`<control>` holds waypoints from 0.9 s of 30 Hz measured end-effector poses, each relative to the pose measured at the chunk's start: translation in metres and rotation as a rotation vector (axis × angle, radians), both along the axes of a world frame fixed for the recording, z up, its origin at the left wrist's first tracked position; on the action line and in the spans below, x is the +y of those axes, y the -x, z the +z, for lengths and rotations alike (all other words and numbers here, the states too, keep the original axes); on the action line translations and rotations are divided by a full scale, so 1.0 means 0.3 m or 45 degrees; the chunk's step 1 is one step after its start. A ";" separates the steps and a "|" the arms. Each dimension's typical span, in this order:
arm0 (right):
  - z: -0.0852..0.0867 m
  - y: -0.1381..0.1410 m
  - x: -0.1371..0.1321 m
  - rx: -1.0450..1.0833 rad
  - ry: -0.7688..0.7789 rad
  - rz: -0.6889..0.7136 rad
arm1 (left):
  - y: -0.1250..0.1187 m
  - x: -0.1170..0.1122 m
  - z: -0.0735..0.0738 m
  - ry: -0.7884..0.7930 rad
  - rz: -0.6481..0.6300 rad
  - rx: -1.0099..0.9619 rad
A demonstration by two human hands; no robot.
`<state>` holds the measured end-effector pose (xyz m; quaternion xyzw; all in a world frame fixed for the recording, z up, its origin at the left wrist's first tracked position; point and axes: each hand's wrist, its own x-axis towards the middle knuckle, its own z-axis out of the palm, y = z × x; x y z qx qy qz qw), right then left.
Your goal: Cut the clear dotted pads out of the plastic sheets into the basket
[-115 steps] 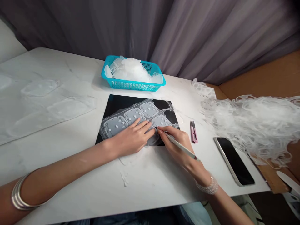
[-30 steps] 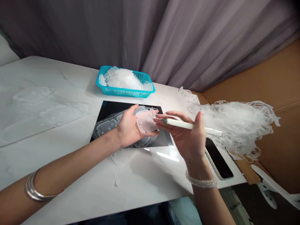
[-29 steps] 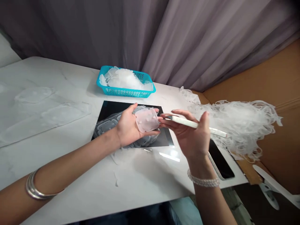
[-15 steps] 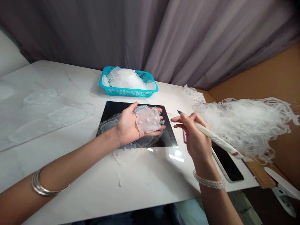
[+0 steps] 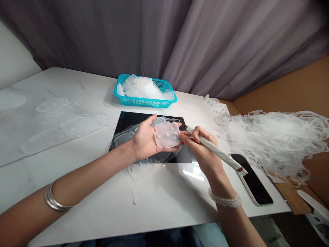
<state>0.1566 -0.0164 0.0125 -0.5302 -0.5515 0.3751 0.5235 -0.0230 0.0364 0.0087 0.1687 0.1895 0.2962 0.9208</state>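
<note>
My left hand [image 5: 147,140] is held palm up above the black mat [image 5: 128,120]. On its outstretched fingers lies a translucent, square silicone piece [image 5: 167,134] with small raised nubs. My right hand [image 5: 203,151] is closed around a white pen-like knife [image 5: 218,154]. The fingertips of that hand touch the right edge of the piece. Under both hands a translucent silicone sheet [image 5: 120,136] of moulded shapes lies on the mat.
A turquoise basket [image 5: 145,100] heaped with translucent pieces stands behind the mat. A big tangle of white trimmings [image 5: 272,140] covers the right side, over a cardboard surface. A black phone [image 5: 255,183] lies near the table's right edge. Clear sheets [image 5: 51,120] lie at left.
My right hand swung the knife from level to slanted and came back to the piece's right edge. My left hand has lifted the cut piece off the sheet.
</note>
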 end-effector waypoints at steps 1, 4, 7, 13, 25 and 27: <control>0.002 0.000 0.000 0.013 -0.007 -0.004 | 0.001 0.002 -0.001 -0.001 -0.007 -0.007; 0.005 -0.003 -0.001 0.066 -0.017 -0.003 | 0.004 0.007 -0.007 0.005 -0.031 -0.047; 0.006 -0.010 -0.002 0.109 -0.025 0.001 | 0.005 0.010 -0.011 0.010 -0.051 -0.071; 0.023 -0.021 -0.005 0.181 -0.098 -0.037 | 0.000 0.010 -0.016 0.043 0.057 0.123; 0.001 0.011 -0.047 -0.264 -0.113 0.175 | -0.015 -0.015 -0.012 0.049 0.127 0.158; -0.001 0.004 -0.050 -0.236 -0.143 0.106 | -0.013 -0.011 -0.014 0.038 0.123 0.126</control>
